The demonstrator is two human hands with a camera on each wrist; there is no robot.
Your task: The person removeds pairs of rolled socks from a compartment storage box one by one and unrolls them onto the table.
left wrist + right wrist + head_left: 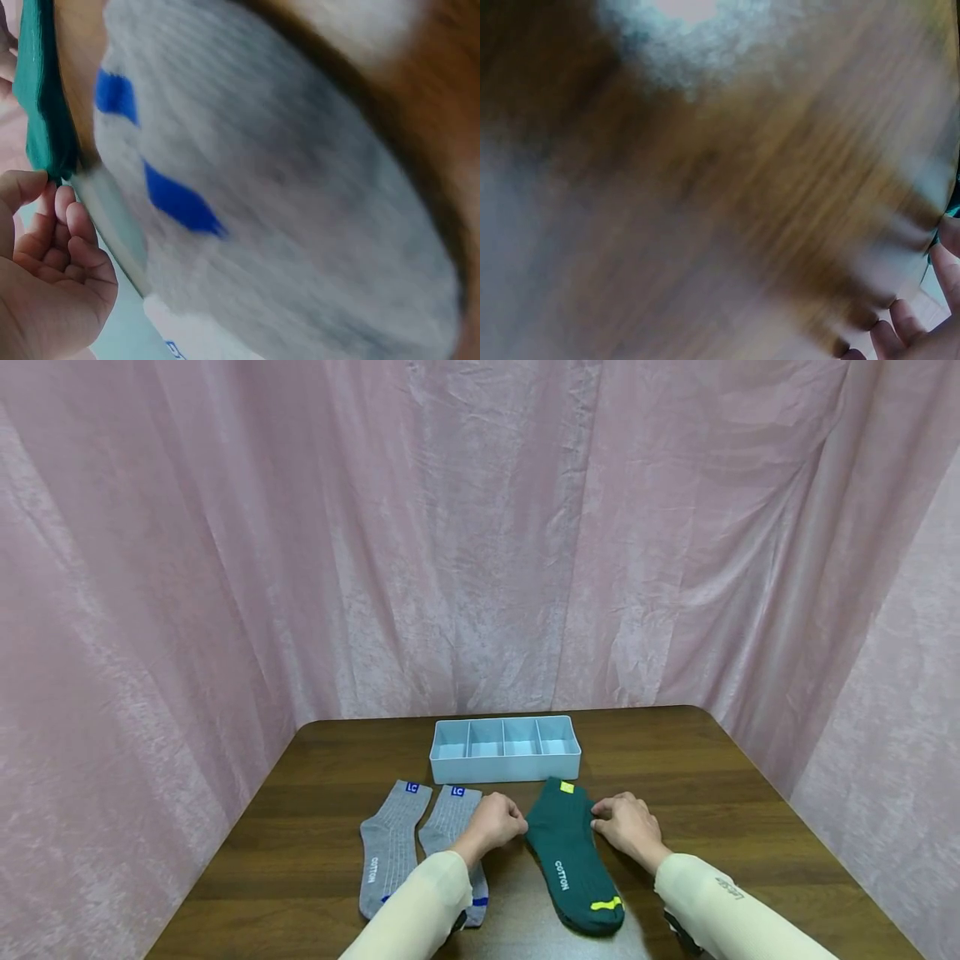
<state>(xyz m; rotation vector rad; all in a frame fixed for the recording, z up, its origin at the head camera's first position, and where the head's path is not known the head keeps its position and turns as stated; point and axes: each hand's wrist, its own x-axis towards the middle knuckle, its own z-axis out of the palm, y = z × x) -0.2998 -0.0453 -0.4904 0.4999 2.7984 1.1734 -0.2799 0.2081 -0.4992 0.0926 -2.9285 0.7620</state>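
Note:
A dark green sock point(573, 852) with a yellow tag and yellow toe mark lies on the table, its cuff pointing away from me. My left hand point(495, 821) pinches its left edge near the heel; in the left wrist view, thumb and forefinger meet on the green cloth point(45, 97). On the opposite side my right hand point(628, 827) holds the sock's right edge between thumb and forefinger, though the right wrist view shows little of that grip. Under and beside my left forearm lie two grey socks, one to the left point(393, 839) and one partly covered point(444, 818).
Behind the socks stands a light blue box point(506, 768) with several compartments in a row. Everything rests on a brown wooden table point(300, 827) with rounded far corners. A pink curtain point(480, 543) hangs beyond its far edge.

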